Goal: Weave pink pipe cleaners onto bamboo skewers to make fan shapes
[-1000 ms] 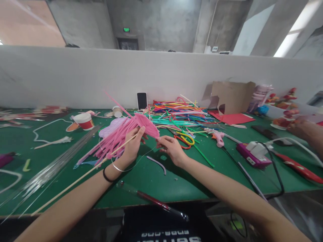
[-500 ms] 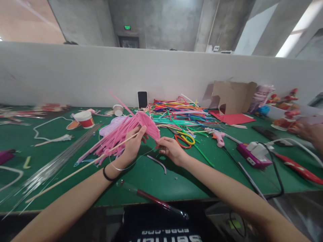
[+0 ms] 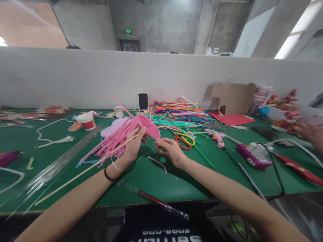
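Status: left hand [image 3: 132, 148] is closed around the bundle of pink fuzzy pipe cleaners [image 3: 118, 136], gripping just below its folded, fanned end. Fingers are curled tight, thumb up. The same grip pins the thin wooden stick [image 3: 83, 171] across the fingers; the stick's free end runs out toward the near-left edge of the green felt-topped table [image 3: 181, 191].

Right hand [image 3: 171, 151] is mostly closed, thumb and forefinger pinched just beside the fanned end. As far as we can tell it's pinching the thin silver wire [image 3: 141, 158], which loops back toward the left wrist. The wire is faint, so that's low confidence.

The bundle is held up off the table, centre-left, with its tails splayed down to the left.

Risks as we see them:
- The grip is one-handed over many loose strands, so any slack lets strands slide and the fan goes uneven.
- The wire is slack and barely visible. It could snag the black wrist band [image 3: 107, 175] or kink.
- The long stick acts as a lever, and a knock against the sheaf of straight silver wires [image 3: 55, 164] twists the bundle.
- The heap of multicoloured pipe cleaners [image 3: 181, 112] and the pink hot-glue gun [image 3: 219, 137] are near the right hand and could tangle with it or burn it.
- A co-worker's hand [image 3: 309, 132] is at far right, well apart.
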The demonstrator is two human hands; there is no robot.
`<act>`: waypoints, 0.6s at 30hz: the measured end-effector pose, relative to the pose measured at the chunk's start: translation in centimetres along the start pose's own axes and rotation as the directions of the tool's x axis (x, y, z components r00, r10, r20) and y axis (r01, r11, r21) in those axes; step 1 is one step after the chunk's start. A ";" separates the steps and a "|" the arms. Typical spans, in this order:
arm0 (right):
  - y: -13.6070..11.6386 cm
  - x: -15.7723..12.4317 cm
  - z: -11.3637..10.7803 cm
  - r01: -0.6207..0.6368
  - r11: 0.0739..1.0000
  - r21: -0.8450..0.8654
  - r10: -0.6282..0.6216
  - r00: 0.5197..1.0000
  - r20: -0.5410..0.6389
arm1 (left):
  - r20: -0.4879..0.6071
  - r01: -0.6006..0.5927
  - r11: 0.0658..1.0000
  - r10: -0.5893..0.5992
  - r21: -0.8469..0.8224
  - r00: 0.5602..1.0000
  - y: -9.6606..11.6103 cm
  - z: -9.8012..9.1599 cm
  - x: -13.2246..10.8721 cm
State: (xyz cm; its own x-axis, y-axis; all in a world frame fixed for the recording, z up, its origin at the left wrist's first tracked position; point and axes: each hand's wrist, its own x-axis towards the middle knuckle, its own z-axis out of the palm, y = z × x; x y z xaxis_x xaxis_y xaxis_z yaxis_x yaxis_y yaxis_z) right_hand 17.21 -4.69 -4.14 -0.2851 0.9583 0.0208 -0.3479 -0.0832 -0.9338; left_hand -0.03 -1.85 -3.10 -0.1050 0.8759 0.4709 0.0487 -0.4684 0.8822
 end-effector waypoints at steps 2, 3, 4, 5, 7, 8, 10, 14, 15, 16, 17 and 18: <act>-0.1 0.0 -0.1 0.012 1.000 -0.001 -0.012 1.000 -0.023 | 0.007 0.004 1.000 -0.005 0.007 1.000 0.0 0.0 0.0; -0.1 0.1 -0.2 0.012 1.000 -0.003 -0.013 1.000 -0.027 | 0.009 0.005 1.000 -0.005 0.009 1.000 0.1 0.0 0.0; -0.2 0.1 -0.2 0.009 1.000 -0.006 -0.009 1.000 -0.026 | 0.011 0.004 1.000 -0.005 0.009 1.000 0.1 0.0 0.0; -0.2 0.1 -0.2 0.002 1.000 -0.009 -0.003 1.000 -0.022 | 0.012 0.005 1.000 -0.005 0.009 1.000 0.1 0.0 0.0; -0.2 0.1 -0.3 -0.014 1.000 -0.012 0.014 1.000 -0.016 | 0.015 0.010 1.000 -0.010 0.004 1.000 0.2 0.0 -0.1; -0.2 0.1 -0.3 -0.019 1.000 -0.012 0.019 1.000 -0.017 | 0.020 0.017 1.000 -0.017 0.000 1.000 0.3 0.0 -0.1; -0.2 0.1 -0.3 -0.021 1.000 -0.009 0.021 1.000 -0.017 | 0.037 0.041 0.999 -0.040 -0.016 0.999 0.4 0.1 -0.2; -0.2 0.1 -0.5 -0.059 0.998 -0.029 0.060 0.997 0.056 | 0.050 0.117 0.990 -0.113 -0.083 0.992 0.8 0.1 -0.4; -0.2 0.2 -0.5 -0.072 0.997 -0.034 0.075 0.994 0.080 | 0.056 0.138 0.986 -0.133 -0.099 0.990 0.9 0.1 -0.3; -0.3 0.3 -0.7 -0.079 0.997 -0.027 0.081 0.993 0.088 | 0.067 0.159 0.981 -0.152 -0.112 0.986 0.9 0.1 -0.3; -0.5 0.4 -0.8 -0.076 0.997 -0.009 0.077 0.994 0.078 | 0.091 0.185 0.975 -0.175 -0.123 0.980 1.0 0.0 -0.3; -0.7 0.6 -1.0 -0.065 0.998 0.018 0.064 0.997 0.053 | 0.133 0.217 0.967 -0.199 -0.133 0.971 1.1 0.0 -0.2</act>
State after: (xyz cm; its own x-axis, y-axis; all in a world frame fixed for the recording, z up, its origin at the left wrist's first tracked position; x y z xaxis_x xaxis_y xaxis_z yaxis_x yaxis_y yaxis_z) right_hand 18.21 -3.79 -3.87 -0.3540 0.9350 -0.0203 -0.3445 -0.1506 -0.9266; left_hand 0.00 -2.59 -2.23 0.0201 0.9591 0.2823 -0.1080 -0.2787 0.9543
